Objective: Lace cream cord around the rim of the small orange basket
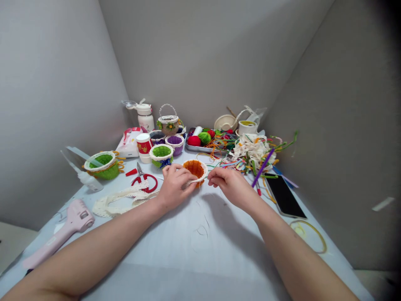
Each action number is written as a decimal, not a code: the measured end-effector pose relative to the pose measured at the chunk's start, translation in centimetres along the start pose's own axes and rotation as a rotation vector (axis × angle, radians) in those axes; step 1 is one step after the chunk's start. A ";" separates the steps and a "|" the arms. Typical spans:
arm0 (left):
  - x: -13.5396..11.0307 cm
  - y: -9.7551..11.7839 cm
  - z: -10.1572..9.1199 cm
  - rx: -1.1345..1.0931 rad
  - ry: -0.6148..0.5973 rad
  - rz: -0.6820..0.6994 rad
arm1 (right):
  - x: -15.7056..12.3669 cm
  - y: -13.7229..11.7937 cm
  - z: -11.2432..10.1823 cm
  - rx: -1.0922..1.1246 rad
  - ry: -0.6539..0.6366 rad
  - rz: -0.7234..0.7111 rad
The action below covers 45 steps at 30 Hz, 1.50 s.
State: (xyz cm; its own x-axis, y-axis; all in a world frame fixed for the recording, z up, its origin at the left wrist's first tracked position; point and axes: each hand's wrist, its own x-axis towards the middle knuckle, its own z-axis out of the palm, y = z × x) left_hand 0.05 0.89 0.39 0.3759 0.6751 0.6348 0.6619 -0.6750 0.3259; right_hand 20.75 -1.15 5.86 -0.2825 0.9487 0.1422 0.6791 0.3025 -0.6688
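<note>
A small orange woven basket [194,168] with a cream lace rim stands on the white table [200,251]. My left hand [175,186] is closed around its near left side, pressing the lace strip [125,198] against the rim. On the basket's right, my right hand [227,182] pinches the lace end at the rim, fingers pressed together. The lace trails left across the table from under my left hand.
Red scissors [145,180] lie left of the basket, a pink glue gun [62,232] at the near left. Several finished small baskets, a cup and a bottle stand behind. A tray of yarn balls [203,140], a ribbon heap [253,154] and a phone [283,195] sit right.
</note>
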 end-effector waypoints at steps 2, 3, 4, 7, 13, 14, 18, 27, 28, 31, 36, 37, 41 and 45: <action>0.0 0.0 0.0 -0.008 0.004 -0.009 | 0.2 0.4 0.6 -0.039 0.037 -0.023; 0.0 0.0 0.0 -0.012 0.002 -0.011 | 0.3 0.6 1.0 -0.059 0.057 -0.038; 0.0 0.0 0.0 -0.015 0.001 -0.012 | 0.4 0.8 1.3 -0.073 0.069 -0.054; 0.0 0.1 -0.1 -0.023 -0.003 -0.015 | 0.5 1.1 2.1 -0.073 0.064 -0.081; -0.1 0.2 -0.1 -0.011 0.009 -0.032 | 0.4 1.1 2.2 -0.103 0.068 -0.044; -0.1 0.1 -0.1 -0.012 0.011 -0.031 | 0.4 1.1 2.2 -0.109 0.066 -0.038; -0.1 0.1 0.0 -0.014 0.012 -0.028 | 0.4 1.0 2.3 -0.125 0.069 -0.024; -0.1 0.0 0.0 -0.003 0.014 -0.030 | 0.0 0.5 2.9 -0.158 0.060 -0.014; -0.1 0.0 0.0 -0.003 0.016 -0.028 | -0.1 0.3 3.0 -0.154 0.062 -0.008; 0.0 0.1 -0.1 -0.001 0.020 -0.023 | -0.4 -0.1 3.5 -0.126 0.077 0.022; 0.0 0.3 -0.2 0.016 0.027 -0.016 | -0.7 -0.6 4.3 -0.076 0.123 0.066; 0.0 0.3 -0.2 0.019 0.031 -0.014 | -0.8 -0.7 4.4 -0.063 0.133 0.070; 0.0 0.4 -0.2 0.020 0.038 -0.006 | -0.8 -0.8 4.9 0.004 0.170 0.084; 0.0 0.2 -0.1 0.011 0.042 -0.010 | -0.7 -0.5 5.3 0.084 0.194 0.101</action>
State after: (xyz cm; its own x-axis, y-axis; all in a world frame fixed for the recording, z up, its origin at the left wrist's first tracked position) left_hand 0.14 0.69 0.48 0.3420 0.6685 0.6604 0.6729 -0.6648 0.3245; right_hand 17.04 -2.47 2.28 -0.0744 0.9762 0.2038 0.6363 0.2038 -0.7440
